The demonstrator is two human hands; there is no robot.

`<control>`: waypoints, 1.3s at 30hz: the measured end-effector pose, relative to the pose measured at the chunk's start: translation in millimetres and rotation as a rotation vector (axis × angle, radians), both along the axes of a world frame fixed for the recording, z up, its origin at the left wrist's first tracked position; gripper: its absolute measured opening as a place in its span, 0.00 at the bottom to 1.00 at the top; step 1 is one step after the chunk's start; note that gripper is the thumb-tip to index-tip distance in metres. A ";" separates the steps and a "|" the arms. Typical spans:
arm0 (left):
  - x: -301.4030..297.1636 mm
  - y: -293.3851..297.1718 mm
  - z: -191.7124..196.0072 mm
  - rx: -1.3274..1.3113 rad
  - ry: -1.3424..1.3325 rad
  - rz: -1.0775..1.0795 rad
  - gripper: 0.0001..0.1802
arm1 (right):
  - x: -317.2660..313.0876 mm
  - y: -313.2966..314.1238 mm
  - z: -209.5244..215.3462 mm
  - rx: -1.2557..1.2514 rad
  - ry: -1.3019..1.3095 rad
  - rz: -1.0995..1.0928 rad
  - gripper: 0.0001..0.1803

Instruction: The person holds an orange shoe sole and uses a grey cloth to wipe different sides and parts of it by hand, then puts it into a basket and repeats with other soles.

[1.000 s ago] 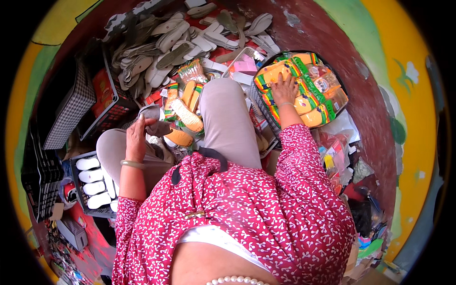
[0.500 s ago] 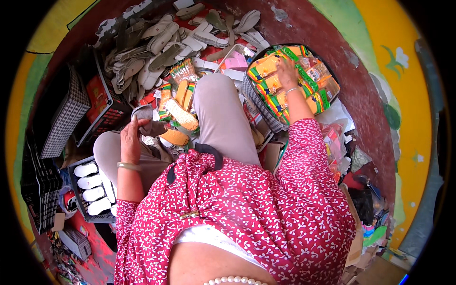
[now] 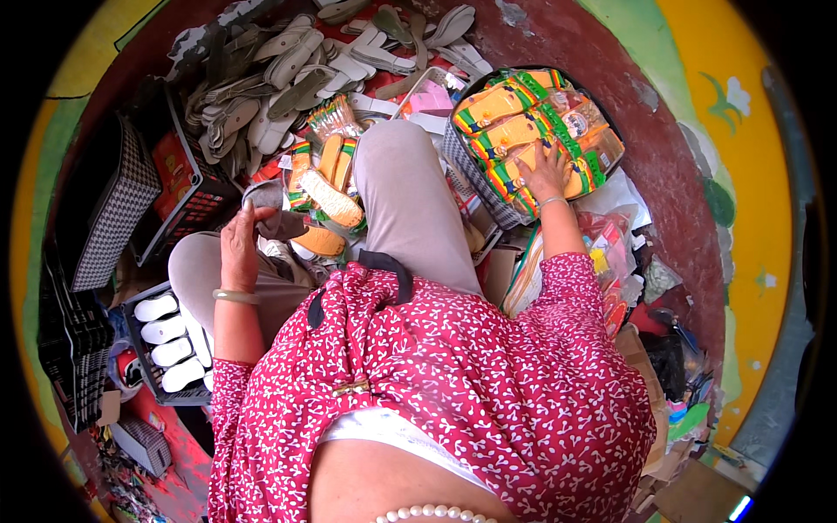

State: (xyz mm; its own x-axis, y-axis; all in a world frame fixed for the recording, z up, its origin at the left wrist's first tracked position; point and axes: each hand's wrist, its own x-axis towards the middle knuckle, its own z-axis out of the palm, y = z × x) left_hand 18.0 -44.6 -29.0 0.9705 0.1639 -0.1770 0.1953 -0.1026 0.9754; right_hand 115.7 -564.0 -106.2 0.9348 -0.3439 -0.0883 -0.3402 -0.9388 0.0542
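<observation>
- Slippers (image 3: pixel 513 132), yellow-soled, in houndstooth bin (image 3: pixel 475 179); markings too small to read
- Left hand (image 3: pixel 237 253) pinching limp grey piece (image 3: pixel 281 225)
- Right hand (image 3: pixel 547 179) spread open on slippers, gripping none

Soft, bright light leaves mild shadows, the hands (image 3: pixel 238 251) sharp. White insoles (image 3: pixel 172 352) at eight o'clock nearly wash out; gloom surrounds the crate (image 3: pixel 197 197) near ten. Fisheye curves the wall (image 3: pixel 689 52) at two; black fills the corners.

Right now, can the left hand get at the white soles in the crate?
Probably not straightaway: the left hand holds a grey piece, and the bent left knee lies between it and the crate. The white soles themselves look mostly uncovered.
</observation>
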 end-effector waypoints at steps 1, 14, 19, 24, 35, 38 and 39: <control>-0.2 1.2 -1.6 0.008 0.002 -0.001 0.26 | -1.0 2.2 0.3 0.001 -0.007 0.006 0.41; -2.2 0.5 -1.3 -0.077 0.015 -0.002 0.26 | 9.9 -15.6 9.0 -0.028 -0.032 -0.005 0.42; -0.4 -0.8 -2.7 -0.096 0.010 -0.020 0.26 | 5.2 -24.0 -11.9 -0.058 -0.090 0.008 0.40; -2.2 -2.5 2.1 -0.048 0.015 -0.014 0.26 | -0.9 -21.4 -22.1 -0.049 -0.137 0.038 0.38; -2.0 0.8 -4.5 -0.023 -0.009 -0.016 0.29 | -6.1 -10.5 -20.4 -0.001 -0.039 0.027 0.37; -3.5 0.7 -5.8 -0.064 0.001 0.009 0.27 | -10.6 -5.5 -21.6 -0.012 -0.032 0.048 0.37; -3.4 -2.4 -3.5 -0.086 -0.003 0.019 0.26 | -10.7 -5.8 -22.9 -0.008 -0.035 0.046 0.38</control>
